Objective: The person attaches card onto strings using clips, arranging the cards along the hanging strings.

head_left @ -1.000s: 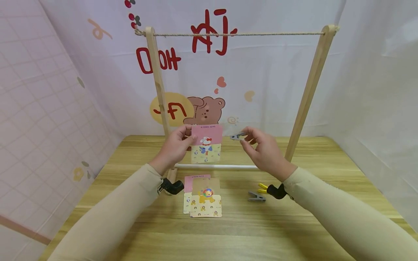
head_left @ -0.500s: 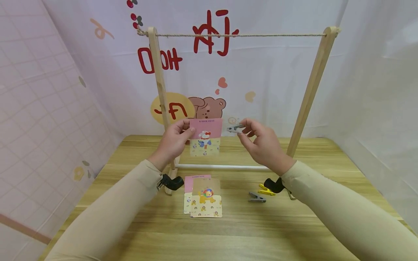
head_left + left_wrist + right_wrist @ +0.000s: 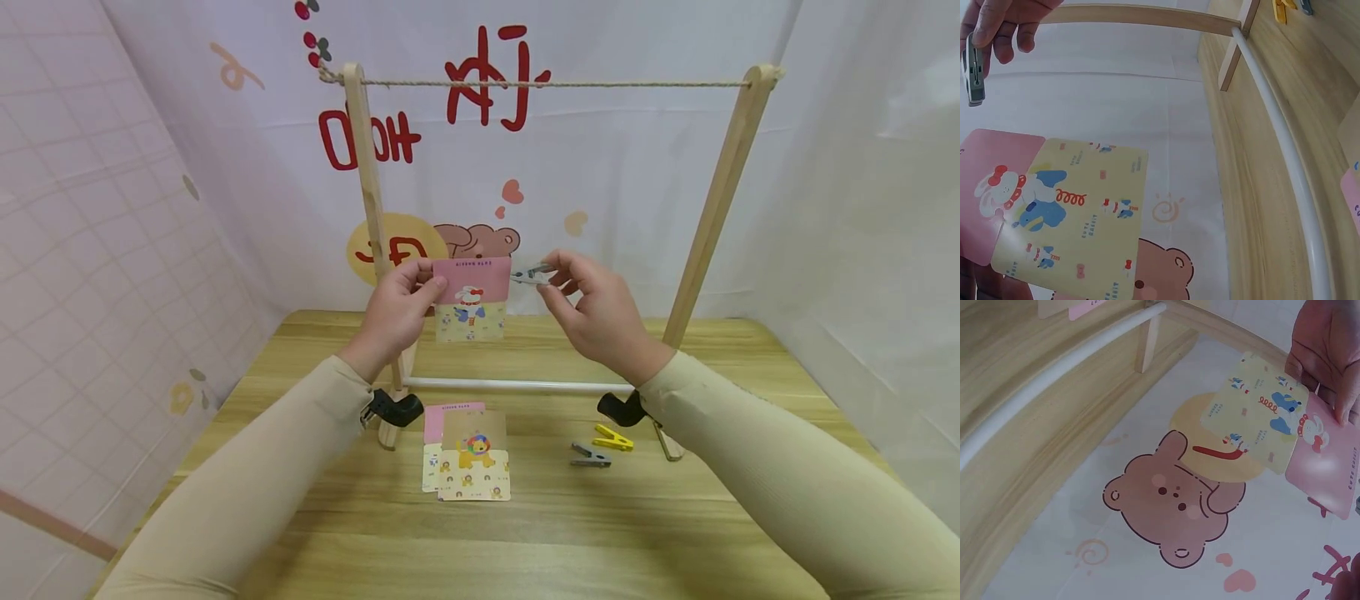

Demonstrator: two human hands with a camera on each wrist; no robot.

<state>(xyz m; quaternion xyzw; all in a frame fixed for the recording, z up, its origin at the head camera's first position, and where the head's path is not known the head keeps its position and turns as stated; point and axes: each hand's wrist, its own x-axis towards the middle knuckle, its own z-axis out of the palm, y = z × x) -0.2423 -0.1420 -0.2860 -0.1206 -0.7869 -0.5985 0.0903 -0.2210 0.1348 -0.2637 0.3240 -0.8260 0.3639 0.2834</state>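
My left hand [image 3: 397, 312] pinches the left edge of a pink and yellow card [image 3: 471, 298] with a rabbit picture, held upright above the table. Thumb in front, the other fingers go behind the card. To its right, my right hand [image 3: 600, 312] pinches a grey clothespin [image 3: 531, 273] whose tip points at the card's right edge; in the head view they nearly meet. The left wrist view has the same clothespin [image 3: 974, 72] apart from the card [image 3: 1066, 212]. In the right wrist view the card [image 3: 1266, 412] hangs from the left hand's fingers.
A wooden frame's left post [image 3: 369, 183] and right post [image 3: 716, 200] carry a twine line [image 3: 637, 84] overhead. A white rod [image 3: 517, 384] joins them low down. On the table lie a lion card [image 3: 474, 467] over another pink card [image 3: 432, 423], a grey clothespin [image 3: 590, 456] and a yellow clothespin [image 3: 613, 438].
Both hands have risen, carrying the card and the grey clothespin upward. The clothespin has come leftward, closer to the card's right edge. The cards and clothespins on the table stay put.
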